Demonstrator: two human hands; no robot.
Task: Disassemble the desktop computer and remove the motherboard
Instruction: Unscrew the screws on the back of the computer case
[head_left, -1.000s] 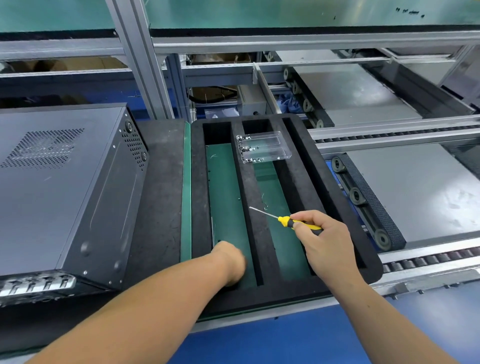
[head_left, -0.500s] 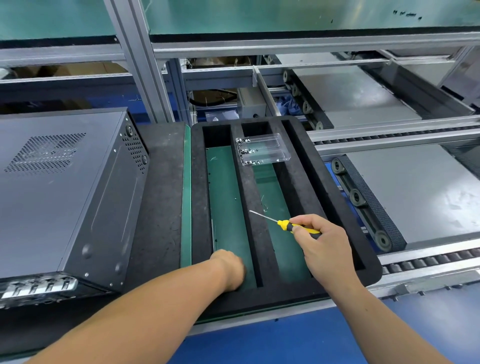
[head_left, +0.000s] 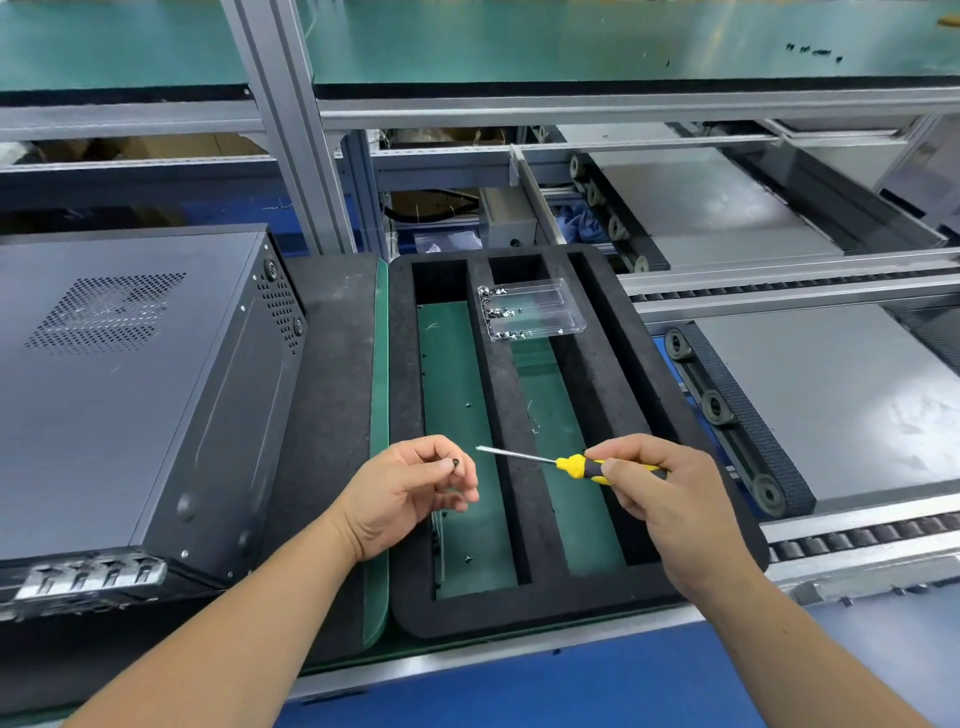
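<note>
A closed dark grey desktop computer case (head_left: 130, 395) lies on its side at the left of the bench. My left hand (head_left: 410, 493) is raised over the black foam tray (head_left: 524, 613) and pinches a small black screw (head_left: 455, 462) between thumb and fingertips. My right hand (head_left: 670, 499) grips a yellow-and-black screwdriver (head_left: 576, 464), its thin shaft pointing left toward the screw, tip a short way from it. A few loose screws lie in the tray's left slot (head_left: 457, 395).
A clear plastic screw holder (head_left: 532, 309) with several screws rests across the tray's far end. A dark mat (head_left: 332, 395) lies between case and tray. Conveyor rollers and grey pallets (head_left: 831, 395) run along the right; an aluminium frame post (head_left: 291, 130) rises behind.
My left hand has lifted out of the tray's left slot, turned palm up and now pinches a screw. The right hand with the screwdriver has stayed almost in place.
</note>
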